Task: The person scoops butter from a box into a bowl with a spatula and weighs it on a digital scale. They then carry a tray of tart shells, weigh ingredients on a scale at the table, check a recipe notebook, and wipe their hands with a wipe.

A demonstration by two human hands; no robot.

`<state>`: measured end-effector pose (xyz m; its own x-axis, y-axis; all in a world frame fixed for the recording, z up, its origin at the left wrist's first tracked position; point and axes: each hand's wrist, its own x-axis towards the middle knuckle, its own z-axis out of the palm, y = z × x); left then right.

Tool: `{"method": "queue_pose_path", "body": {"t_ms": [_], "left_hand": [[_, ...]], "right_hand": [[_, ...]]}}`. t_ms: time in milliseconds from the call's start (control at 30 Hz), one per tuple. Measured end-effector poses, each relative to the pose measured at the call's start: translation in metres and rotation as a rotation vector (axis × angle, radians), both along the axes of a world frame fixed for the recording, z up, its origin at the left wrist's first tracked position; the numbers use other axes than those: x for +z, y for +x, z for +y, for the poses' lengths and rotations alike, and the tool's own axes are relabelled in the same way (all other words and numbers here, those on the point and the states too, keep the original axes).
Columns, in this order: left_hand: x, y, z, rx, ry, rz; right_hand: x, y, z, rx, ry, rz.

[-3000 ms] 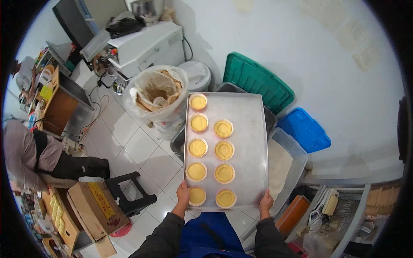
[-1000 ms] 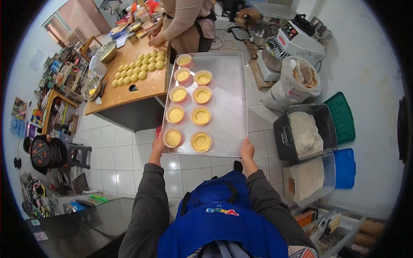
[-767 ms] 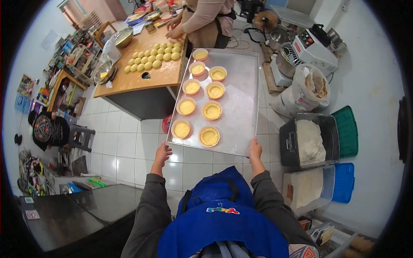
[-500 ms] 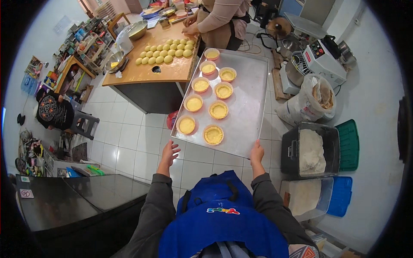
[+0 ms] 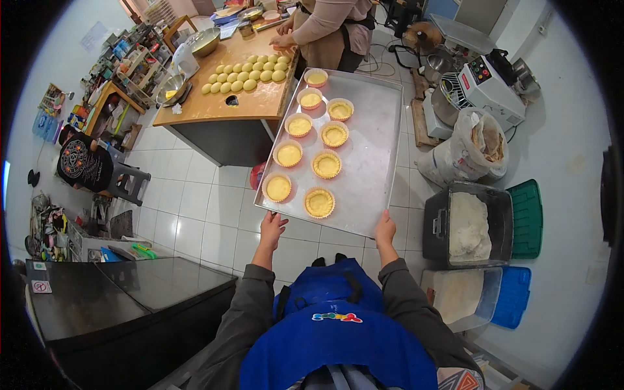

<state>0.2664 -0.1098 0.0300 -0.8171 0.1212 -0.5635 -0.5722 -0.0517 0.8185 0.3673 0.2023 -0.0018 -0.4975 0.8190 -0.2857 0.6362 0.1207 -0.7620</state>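
A metal baking tray extends from my hands toward the wooden table's right end, carrying two columns of pleated paper cups with yellow pastry shells inside. My right hand grips its near right corner. My left hand is just below the near left corner, fingers apart and slightly bent; its fingertips are at the rim, but whether they bear on it I cannot tell. Whether the far end rests on anything is unclear.
A wooden table holds rows of yellow dough balls and bowls; a person works there. Another person is by a stool at left. Right are a white mixer, a sack and flour bins. A dark counter is lower left.
Since three seconds ago the view has turned toward the table. My left hand let go of the tray, then rose back toward its corner. The tray now sits higher and slanted.
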Motion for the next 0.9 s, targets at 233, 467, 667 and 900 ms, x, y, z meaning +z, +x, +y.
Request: {"method": "queue_pose_path", "body": {"t_ms": [233, 467, 667, 900], "left_hand": [[0.001, -0.004, 0.008, 0.164, -0.012, -0.047], [-0.005, 0.001, 0.012, 0.187, 0.026, -0.074], [-0.007, 0.005, 0.012, 0.208, 0.013, -0.091], [-0.012, 0.030, -0.002, 0.266, -0.007, -0.125]], "right_hand": [[0.011, 0.004, 0.000, 0.008, -0.088, 0.075], [0.012, 0.006, 0.008, 0.063, -0.096, 0.031], [0.017, 0.005, 0.011, 0.065, -0.140, 0.050], [0.009, 0.011, 0.024, 0.005, 0.070, 0.120]]}}
